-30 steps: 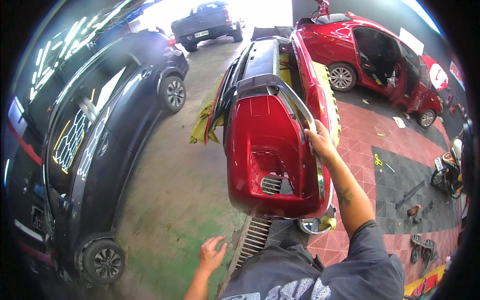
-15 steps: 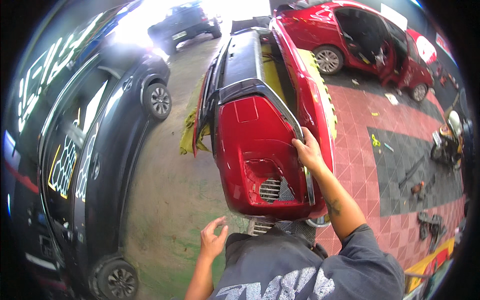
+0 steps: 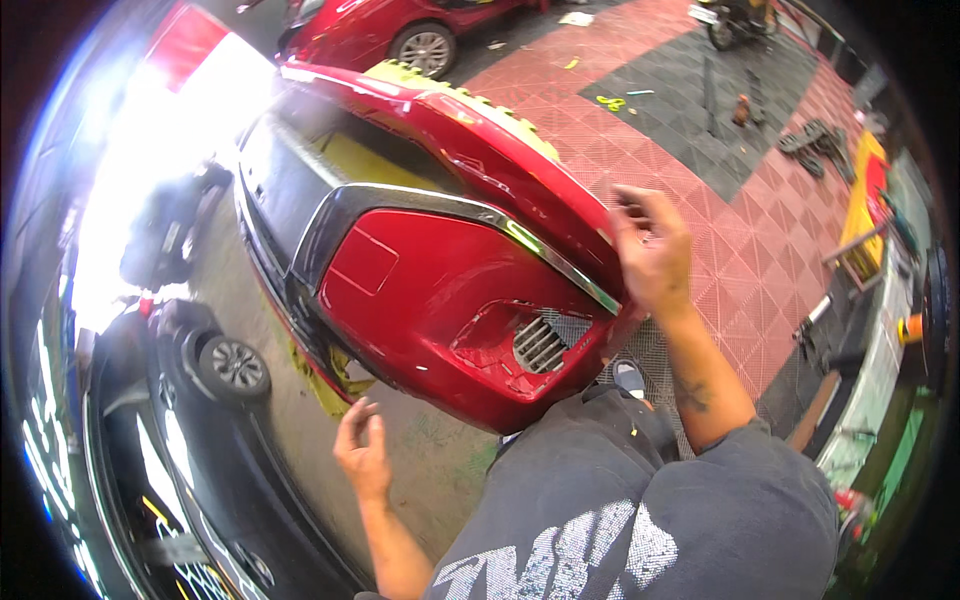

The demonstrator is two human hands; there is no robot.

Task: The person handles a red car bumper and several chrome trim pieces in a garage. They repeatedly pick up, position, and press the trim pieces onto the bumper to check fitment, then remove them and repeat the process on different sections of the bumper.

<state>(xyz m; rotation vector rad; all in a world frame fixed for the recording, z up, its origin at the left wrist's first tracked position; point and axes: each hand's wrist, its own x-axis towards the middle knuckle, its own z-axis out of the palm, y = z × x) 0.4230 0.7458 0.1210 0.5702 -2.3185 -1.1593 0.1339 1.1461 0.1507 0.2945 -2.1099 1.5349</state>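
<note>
A large glossy red car bumper (image 3: 420,270) lies before me, with a chrome trim strip (image 3: 520,238) along a black band and a squarish recess showing a slatted grate through its opening. Just off its right end, my right hand (image 3: 655,250) is raised with fingers loosely bent and apart, seemingly holding nothing. My left hand (image 3: 365,455) hovers left of the bumper, fingers half curled, thumb apart, empty. Behind the trimmed bumper stretches a second long red panel (image 3: 490,165). Yellow padding (image 3: 360,160) shows between the parts.
A dark car (image 3: 190,430) stands close on the left, and a red car (image 3: 375,35) at the back. Red and black tiles (image 3: 730,240) cover the floor to the right, with yellow-green scissors (image 3: 611,103) lying there. A bench edge (image 3: 865,400) runs along the far right.
My right hand has let go of the bumper's trimmed right edge and lifted away. My view has swung to the right, and my left hand sits farther left beside the bumper.
</note>
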